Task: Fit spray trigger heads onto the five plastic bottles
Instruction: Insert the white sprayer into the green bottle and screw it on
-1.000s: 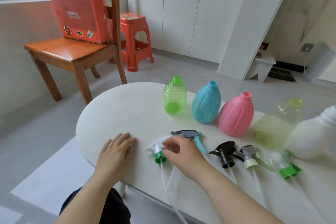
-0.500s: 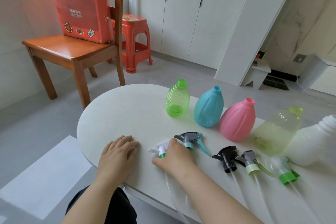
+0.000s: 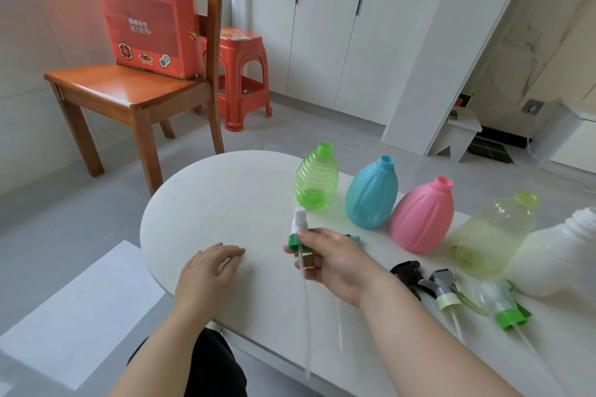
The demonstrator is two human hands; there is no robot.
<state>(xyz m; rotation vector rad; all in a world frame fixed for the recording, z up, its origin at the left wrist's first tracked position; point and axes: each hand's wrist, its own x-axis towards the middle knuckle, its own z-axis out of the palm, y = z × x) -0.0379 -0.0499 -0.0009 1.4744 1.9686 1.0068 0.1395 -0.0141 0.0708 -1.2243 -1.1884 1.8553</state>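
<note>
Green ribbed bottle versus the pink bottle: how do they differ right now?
The green ribbed bottle is see-through with horizontal rings; the pink bottle is opaque with lengthwise grooves. The green ribbed bottle stands at the left end of the row, nearest the white trigger head held in the right hand; the pink bottle stands third along, beyond the blue bottle. Both stand on the table, necks open, no head fitted.
</note>
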